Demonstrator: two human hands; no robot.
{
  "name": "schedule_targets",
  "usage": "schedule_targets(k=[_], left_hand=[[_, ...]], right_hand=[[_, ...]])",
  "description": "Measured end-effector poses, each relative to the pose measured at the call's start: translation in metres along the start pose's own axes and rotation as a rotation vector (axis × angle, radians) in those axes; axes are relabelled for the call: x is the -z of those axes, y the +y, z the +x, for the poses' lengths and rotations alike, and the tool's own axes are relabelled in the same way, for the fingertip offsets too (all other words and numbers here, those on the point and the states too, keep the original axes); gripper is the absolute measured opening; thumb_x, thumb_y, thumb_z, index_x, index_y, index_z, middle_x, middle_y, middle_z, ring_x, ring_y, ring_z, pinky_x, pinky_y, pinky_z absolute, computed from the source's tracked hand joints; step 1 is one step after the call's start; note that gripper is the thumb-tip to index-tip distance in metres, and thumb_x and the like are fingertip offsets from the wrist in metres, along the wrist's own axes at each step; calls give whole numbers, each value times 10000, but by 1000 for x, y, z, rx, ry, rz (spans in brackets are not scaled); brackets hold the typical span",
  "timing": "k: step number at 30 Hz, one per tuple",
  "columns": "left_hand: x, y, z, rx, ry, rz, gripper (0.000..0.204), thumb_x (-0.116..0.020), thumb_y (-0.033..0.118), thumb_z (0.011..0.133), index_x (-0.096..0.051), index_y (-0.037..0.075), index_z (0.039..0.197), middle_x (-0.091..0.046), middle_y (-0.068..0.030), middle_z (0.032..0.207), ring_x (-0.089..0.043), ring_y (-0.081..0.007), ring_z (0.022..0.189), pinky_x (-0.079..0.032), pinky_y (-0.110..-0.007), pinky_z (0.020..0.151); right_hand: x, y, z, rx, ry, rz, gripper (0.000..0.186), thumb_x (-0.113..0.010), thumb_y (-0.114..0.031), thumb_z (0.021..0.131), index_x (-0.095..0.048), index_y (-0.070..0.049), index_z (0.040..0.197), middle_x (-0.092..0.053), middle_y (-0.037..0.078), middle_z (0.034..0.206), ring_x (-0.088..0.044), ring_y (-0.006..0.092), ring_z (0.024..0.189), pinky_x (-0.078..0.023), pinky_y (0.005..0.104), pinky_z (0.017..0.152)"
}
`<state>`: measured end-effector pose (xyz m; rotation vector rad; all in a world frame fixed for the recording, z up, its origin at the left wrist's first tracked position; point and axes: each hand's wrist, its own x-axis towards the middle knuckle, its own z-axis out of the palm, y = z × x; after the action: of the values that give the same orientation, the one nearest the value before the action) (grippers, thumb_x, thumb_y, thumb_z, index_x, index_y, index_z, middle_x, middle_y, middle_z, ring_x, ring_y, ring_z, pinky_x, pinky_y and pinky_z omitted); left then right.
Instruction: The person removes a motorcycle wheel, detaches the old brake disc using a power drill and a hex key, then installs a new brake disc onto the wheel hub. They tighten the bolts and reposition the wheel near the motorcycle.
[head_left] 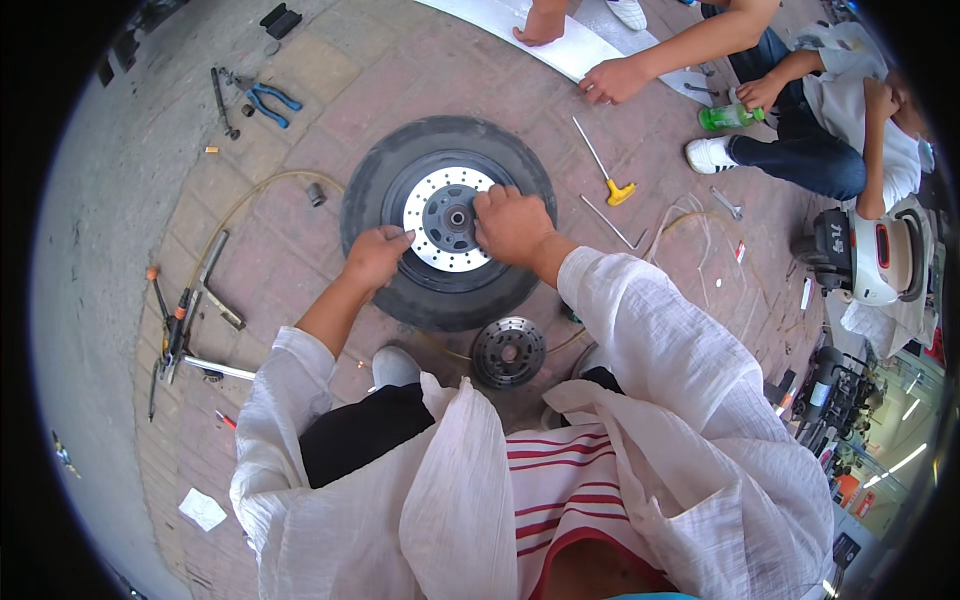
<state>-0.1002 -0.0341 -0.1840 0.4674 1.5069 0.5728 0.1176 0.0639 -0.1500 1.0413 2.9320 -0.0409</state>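
A wheel with a black tyre (372, 170) lies flat on the paving in front of me. On its hub sits a shiny drilled brake disc (447, 262). At the disc's left edge, my left hand (377, 257) is closed, its thumb and fingertips pinching the rim. Covering the disc's right side, my right hand (514, 228) has its fingers curled on it beside the hub; anything small under them is hidden. A darker, worn brake disc (509, 353) rests on the ground between my feet, close to the tyre.
Blue-handled pliers (270, 103) and several tools lie to the left, with a metal socket (316, 194) nearer the wheel. A yellow-handled T-wrench (619, 191) lies right. Other people's hands (613, 80) touch a white sheet (545, 45). A seated person holds a green bottle (727, 117).
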Motion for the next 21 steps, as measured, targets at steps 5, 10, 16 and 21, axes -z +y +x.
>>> schedule_targets(k=[5,10,16,21], left_hand=[[1,1,-1,21,-6,-13,242,-628,306,925,-606,67,891,-399,62,577,-331,-55,421,-258,-245,372],[0,-2,2,-9,1,6,245,-627,310,925,-611,67,895,-400,64,580,-335,-53,426,-257,-244,369],[1,-2,1,-12,7,22,253,-634,315,919,-618,65,881,-419,55,595,-356,-57,435,-276,-247,362],[2,-3,-1,-52,59,80,278,-642,321,908,-637,43,921,-440,38,592,-389,-78,437,-310,-255,374]], right_hand=[[20,0,13,-127,-458,84,418,-452,-416,953,-699,-100,838,-708,105,798,-694,270,769,-522,409,627],[-3,2,0,-69,-244,50,424,-470,-431,942,-705,-87,863,-710,107,833,-689,271,796,-525,413,636],[5,-3,5,-105,-252,39,434,-479,-448,935,-715,-95,840,-714,104,842,-691,259,793,-525,413,644],[3,-4,13,-161,-449,74,474,-448,-484,943,-736,-145,779,-715,92,765,-699,269,739,-519,409,639]])
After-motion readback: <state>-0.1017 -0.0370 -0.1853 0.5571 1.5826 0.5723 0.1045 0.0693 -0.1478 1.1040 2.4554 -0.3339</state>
